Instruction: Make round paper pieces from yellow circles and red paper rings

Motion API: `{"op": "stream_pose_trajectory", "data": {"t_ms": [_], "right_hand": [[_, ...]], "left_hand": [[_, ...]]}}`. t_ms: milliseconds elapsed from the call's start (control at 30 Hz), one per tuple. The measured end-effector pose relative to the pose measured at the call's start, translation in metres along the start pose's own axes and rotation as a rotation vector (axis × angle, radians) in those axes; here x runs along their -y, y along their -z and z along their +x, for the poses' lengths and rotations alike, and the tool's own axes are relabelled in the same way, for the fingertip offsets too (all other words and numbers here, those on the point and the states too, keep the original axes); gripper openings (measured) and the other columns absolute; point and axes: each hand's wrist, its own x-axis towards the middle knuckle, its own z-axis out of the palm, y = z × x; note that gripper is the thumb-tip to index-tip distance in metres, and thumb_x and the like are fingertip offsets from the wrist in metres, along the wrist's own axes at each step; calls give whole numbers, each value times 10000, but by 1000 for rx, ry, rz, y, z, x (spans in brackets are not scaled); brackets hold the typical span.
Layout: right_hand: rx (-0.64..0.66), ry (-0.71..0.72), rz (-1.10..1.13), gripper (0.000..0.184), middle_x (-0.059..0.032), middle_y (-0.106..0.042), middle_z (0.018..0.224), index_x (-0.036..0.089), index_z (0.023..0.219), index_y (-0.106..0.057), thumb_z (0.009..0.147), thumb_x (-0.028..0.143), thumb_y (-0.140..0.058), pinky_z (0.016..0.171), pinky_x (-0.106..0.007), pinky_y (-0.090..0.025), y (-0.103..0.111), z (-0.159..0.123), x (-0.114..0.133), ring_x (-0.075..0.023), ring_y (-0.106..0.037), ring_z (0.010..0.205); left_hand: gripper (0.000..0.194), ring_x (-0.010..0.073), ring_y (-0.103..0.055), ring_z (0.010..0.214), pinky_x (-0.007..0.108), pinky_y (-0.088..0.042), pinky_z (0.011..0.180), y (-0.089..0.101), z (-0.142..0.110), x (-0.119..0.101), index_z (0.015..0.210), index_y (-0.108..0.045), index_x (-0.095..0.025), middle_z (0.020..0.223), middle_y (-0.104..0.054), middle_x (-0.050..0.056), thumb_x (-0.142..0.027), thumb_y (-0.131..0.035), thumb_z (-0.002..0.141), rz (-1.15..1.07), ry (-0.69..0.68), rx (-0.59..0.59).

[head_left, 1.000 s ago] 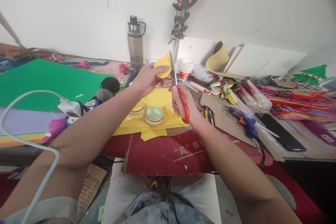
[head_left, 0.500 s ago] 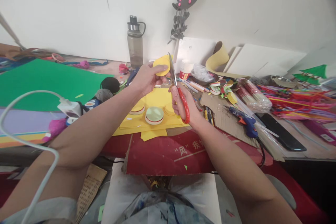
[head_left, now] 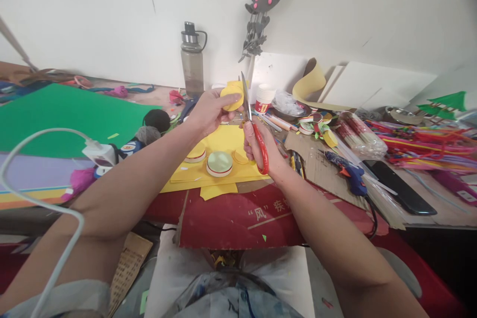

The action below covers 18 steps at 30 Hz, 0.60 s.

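Between thumb and fingers, my left hand [head_left: 210, 112] pinches a yellow round piece [head_left: 231, 99] with a strip of yellow sticking out behind its upper edge. My right hand [head_left: 263, 146] is wrapped round the red handles of a pair of scissors [head_left: 247, 97]. The blades point upward and stand slightly apart, at the right edge of the yellow piece. Below the hands, a round disc with a pale green top [head_left: 219, 163] and a red-and-cream rim lies on yellow sheets [head_left: 186, 176]. Another disc with a yellow top [head_left: 195, 153] is partly hidden by my left forearm.
A grey water bottle [head_left: 193, 62] and a paper cup [head_left: 265, 98] stand towards the wall. On the right lie a blue glue gun [head_left: 348, 173], a black phone [head_left: 399, 187] and a utility knife [head_left: 297, 164]. A white cable [head_left: 48, 198] loops across the left side, before a green sheet [head_left: 67, 119].
The yellow piece has shifted slightly right and turned, so its strip now shows at the top. The scissor blades have opened a little and tilt slightly more to the left.
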Motion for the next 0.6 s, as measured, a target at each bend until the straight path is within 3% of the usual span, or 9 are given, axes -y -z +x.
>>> {"op": "stream_pose_trajectory", "data": {"t_ms": [300,600], "right_hand": [[-11,-27,12,575,40,-405,732,257,1030,-569,928,822,-595,510,-267,-367,0,0,2,-138,-408,613],[-4,-14,31,651,41,-388,725,263,988,-539,901,908,-538,500,-257,-325,0,-1,3,-130,-362,608]], "left_hand": [[290,32,-488,425,171,-289,396,2,1,2,789,-631,-142,658,-688,10,-291,-873,731,13,-16,15],[253,24,-477,420,164,-322,415,1,-1,-1,772,-622,-146,640,-662,-2,-263,-845,757,10,-22,-21]]}}
